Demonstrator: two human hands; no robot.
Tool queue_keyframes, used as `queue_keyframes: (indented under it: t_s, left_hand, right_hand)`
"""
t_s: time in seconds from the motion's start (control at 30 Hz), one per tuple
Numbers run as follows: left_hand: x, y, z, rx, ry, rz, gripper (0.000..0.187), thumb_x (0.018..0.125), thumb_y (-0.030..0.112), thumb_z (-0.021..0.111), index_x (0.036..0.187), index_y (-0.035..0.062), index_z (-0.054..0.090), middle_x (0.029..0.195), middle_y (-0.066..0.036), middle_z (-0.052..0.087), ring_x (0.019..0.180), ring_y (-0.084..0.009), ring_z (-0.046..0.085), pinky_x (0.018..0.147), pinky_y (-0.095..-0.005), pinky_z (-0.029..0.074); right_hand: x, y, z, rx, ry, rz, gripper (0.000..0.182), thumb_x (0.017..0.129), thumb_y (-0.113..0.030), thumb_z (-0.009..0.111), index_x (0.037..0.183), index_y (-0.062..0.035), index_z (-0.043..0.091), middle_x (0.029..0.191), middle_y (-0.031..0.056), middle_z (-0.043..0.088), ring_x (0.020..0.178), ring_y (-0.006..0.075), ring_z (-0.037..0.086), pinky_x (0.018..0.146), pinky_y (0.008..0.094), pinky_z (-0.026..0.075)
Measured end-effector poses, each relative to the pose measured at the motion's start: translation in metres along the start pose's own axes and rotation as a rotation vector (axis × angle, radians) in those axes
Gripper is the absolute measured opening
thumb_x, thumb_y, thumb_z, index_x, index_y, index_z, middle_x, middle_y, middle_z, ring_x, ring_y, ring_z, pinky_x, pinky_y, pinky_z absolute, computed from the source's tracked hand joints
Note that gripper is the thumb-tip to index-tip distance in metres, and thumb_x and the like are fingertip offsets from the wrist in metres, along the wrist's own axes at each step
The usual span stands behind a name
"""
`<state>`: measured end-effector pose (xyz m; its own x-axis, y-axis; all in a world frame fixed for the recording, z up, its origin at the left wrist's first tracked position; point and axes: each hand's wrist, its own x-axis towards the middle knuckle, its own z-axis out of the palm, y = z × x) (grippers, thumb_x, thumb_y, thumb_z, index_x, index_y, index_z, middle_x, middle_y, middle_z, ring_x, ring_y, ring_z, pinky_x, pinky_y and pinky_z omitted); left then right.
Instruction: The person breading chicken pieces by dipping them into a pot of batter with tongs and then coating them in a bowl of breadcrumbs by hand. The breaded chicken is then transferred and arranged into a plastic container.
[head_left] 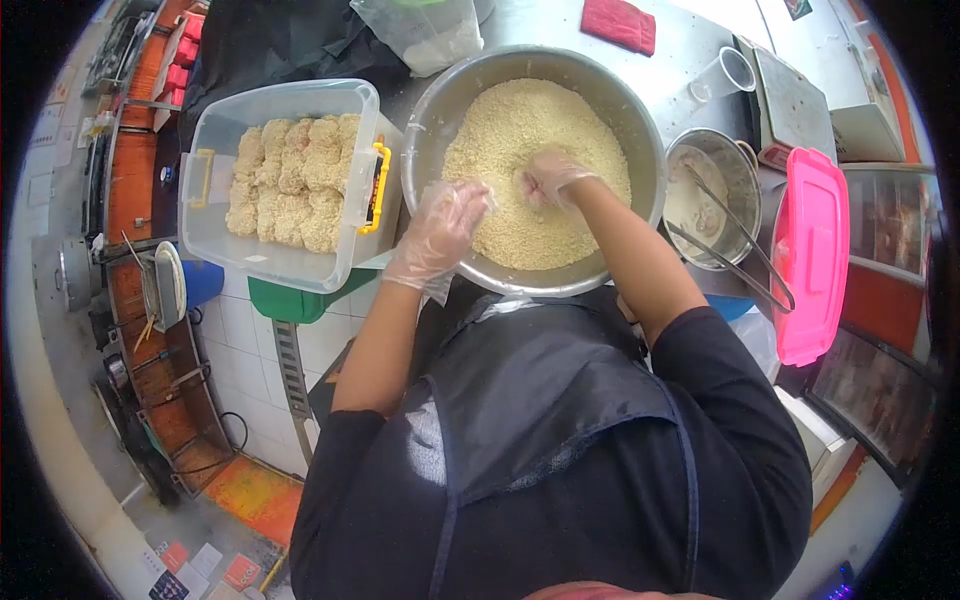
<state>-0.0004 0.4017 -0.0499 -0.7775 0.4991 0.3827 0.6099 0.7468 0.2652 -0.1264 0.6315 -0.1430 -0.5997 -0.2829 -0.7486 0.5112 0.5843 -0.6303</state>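
A large metal bowl holds pale yellow crumbs. My left hand, in a clear plastic glove, is at the bowl's left side over the rim, its fingers bent above the crumbs; whether anything is in them is hard to tell. Near the middle of the bowl my right hand, also gloved, has its fingers down at the crumbs, partly hidden. To the left, a clear plastic tub with yellow handles contains crumb-coated pieces in rows.
Right of the bowl stands a metal pot with tongs across it. A pink lid stands beyond. Behind are a red cloth, a clear cup and a bag of white powder.
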Motion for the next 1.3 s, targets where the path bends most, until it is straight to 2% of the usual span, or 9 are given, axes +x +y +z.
queue_keyframes:
  t_s: [0.17,0.27,0.47,0.7,0.93,1.07,1.13,1.2,1.3]
  left_hand:
    - [0.001,0.01,-0.011,-0.269,-0.06,-0.171,0.027,0.103,0.029,0.054,0.101,0.0069,0.07,0.098,-0.014,0.07,0.091,-0.0353,0.064,0.084,-0.0495,0.048]
    - [-0.004,0.011,-0.012,-0.249,-0.121,-0.172,0.034,0.105,0.029,0.051,0.102,0.0018,0.071,0.101,-0.018,0.07,0.096,-0.039,0.063,0.089,-0.0494,0.047]
    - [-0.004,0.016,-0.009,-0.258,-0.032,-0.173,0.039,0.104,0.032,0.05,0.098,0.0006,0.071,0.097,-0.019,0.071,0.09,-0.0399,0.064,0.084,-0.0483,0.049]
    - [0.008,-0.007,-0.007,-0.639,0.205,-0.321,0.034,0.104,0.028,0.054,0.091,0.0009,0.071,0.089,-0.016,0.07,0.083,-0.0348,0.067,0.076,-0.0462,0.051]
    - [0.025,-0.01,0.016,-1.224,0.388,-0.954,0.05,0.106,0.041,0.055,0.14,0.0037,0.058,0.139,-0.015,0.061,0.13,-0.0222,0.054,0.113,-0.0411,0.042]
    - [0.038,-0.018,0.054,-1.338,0.15,-1.51,0.075,0.104,0.044,0.056,0.161,0.0012,0.031,0.167,-0.013,0.033,0.153,-0.0257,0.03,0.126,-0.0429,0.025]
    - [0.055,-0.008,0.068,-1.178,0.032,-1.519,0.077,0.104,0.045,0.055,0.162,0.0023,0.028,0.168,-0.013,0.031,0.151,-0.026,0.032,0.126,-0.0434,0.025]
    - [0.058,-0.007,0.071,-1.015,-0.088,-1.528,0.079,0.104,0.046,0.055,0.163,0.0033,0.025,0.169,-0.013,0.03,0.15,-0.0262,0.034,0.126,-0.0438,0.025]
    - [0.058,-0.014,0.053,-1.644,0.103,-1.492,0.067,0.105,0.044,0.054,0.156,0.0032,0.042,0.162,-0.016,0.041,0.143,-0.0276,0.042,0.122,-0.0447,0.031]
  right_hand:
    - [-0.009,-0.029,-0.044,-0.992,0.081,-0.471,0.016,0.089,-0.008,0.061,0.085,0.0001,0.075,0.084,0.0161,0.075,0.076,0.0256,0.071,0.072,0.0365,0.056]
    - [-0.029,-0.044,-0.079,-0.441,0.424,-0.311,0.031,0.087,-0.017,0.072,0.106,0.0074,0.074,0.105,0.0224,0.076,0.094,0.0333,0.072,0.087,0.0395,0.057]
    - [-0.043,-0.024,-0.035,-0.674,0.07,-0.2,0.076,0.079,-0.028,0.082,0.141,0.0091,0.056,0.131,0.0245,0.067,0.122,0.0377,0.064,0.109,0.0387,0.047]
    - [-0.104,-0.067,-0.033,-0.265,-0.063,-0.357,0.064,0.077,-0.025,0.087,0.13,0.0032,0.066,0.126,0.0245,0.069,0.116,0.0329,0.067,0.102,0.0398,0.051]
    - [-0.132,-0.042,-0.053,-0.935,0.089,-0.727,0.043,0.089,-0.014,0.07,0.131,-0.0032,0.068,0.139,0.0191,0.062,0.124,0.0318,0.063,0.108,0.0403,0.048]
    - [-0.11,-0.013,-0.05,0.009,0.349,-0.126,0.049,0.095,-0.009,0.058,0.144,-0.0051,0.055,0.139,0.0217,0.06,0.126,0.0367,0.06,0.11,0.0416,0.047]
    - [-0.056,0.024,-0.042,-0.564,0.442,-0.016,0.047,0.099,-0.016,0.053,0.144,-0.0044,0.054,0.131,0.0228,0.062,0.12,0.0364,0.061,0.108,0.0421,0.047]
    - [-0.024,0.061,-0.031,-0.392,0.402,-0.178,0.048,0.101,-0.028,0.048,0.141,-0.0034,0.056,0.13,0.0242,0.062,0.122,0.0368,0.061,0.107,0.0449,0.047]
    - [-0.014,0.05,-0.035,-0.82,0.268,-0.476,0.051,0.1,-0.035,0.047,0.138,-0.0042,0.06,0.137,0.0234,0.06,0.125,0.0382,0.06,0.108,0.0476,0.046]
